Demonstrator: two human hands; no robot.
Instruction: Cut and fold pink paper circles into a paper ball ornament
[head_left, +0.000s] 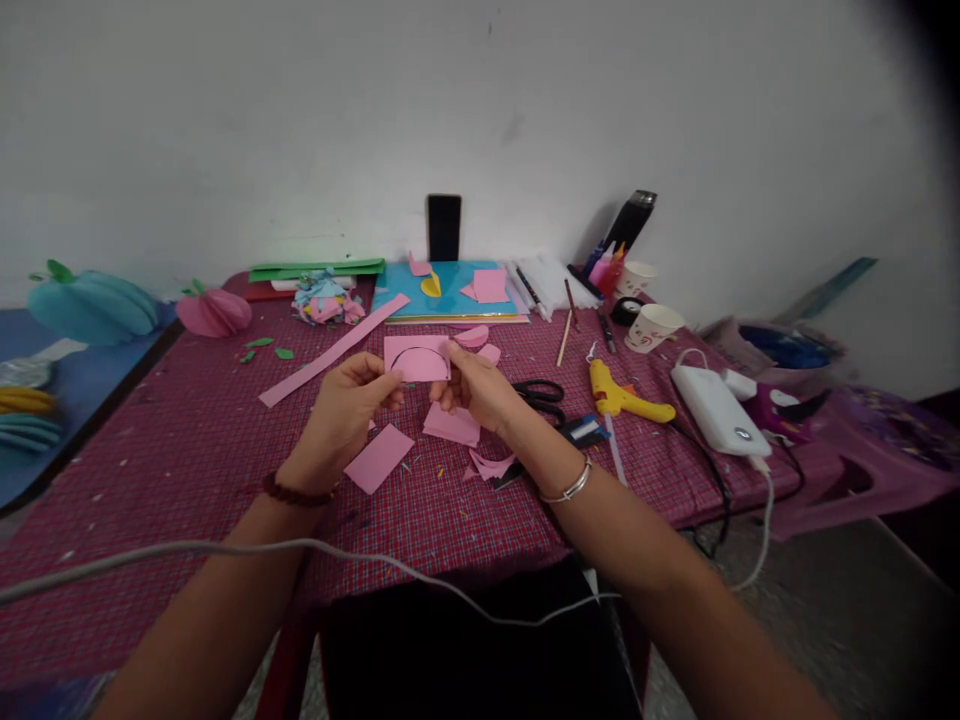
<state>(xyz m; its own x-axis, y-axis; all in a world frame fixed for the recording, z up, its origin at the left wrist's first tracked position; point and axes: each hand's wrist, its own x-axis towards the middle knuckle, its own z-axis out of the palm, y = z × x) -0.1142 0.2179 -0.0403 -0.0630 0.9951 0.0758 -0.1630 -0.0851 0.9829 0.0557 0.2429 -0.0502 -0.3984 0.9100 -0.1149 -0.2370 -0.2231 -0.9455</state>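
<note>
Above the middle of the tabletop covered in red checked cloth (225, 470), a small rectangular piece of pink paper with a black arch drawn on it (417, 366) is held up between two bare hands. The left hand (346, 402), with a dark red beaded bracelet at its wrist, has thumb and fingers pinched together on the paper's lower left corner; the right hand (484, 392), with a silver bangle further up its forearm, clamps the right end between thumb and fingers. Nearer the front edge of the tabletop, a flat pink paper rectangle (379, 459) lies just beside the left hand, and a smaller stack of pink paper (451, 426) lies below the right hand, with curved pink offcuts (491, 466) close by. Black-handled scissors (551, 393) sit just beyond the right wrist, partly hidden by it. A long pink paper strip (330, 355) slants from the left part of the tabletop toward the back edge, where a glossy blue sheet (401, 288) lies and a black phone (444, 228) stands upright against the wall. Toward the right edge are a yellow glue gun (626, 400) and a white rectangular device with a cable (720, 408). A pink pumpkin-shaped paper ornament (215, 313) rests at the back left corner.
</note>
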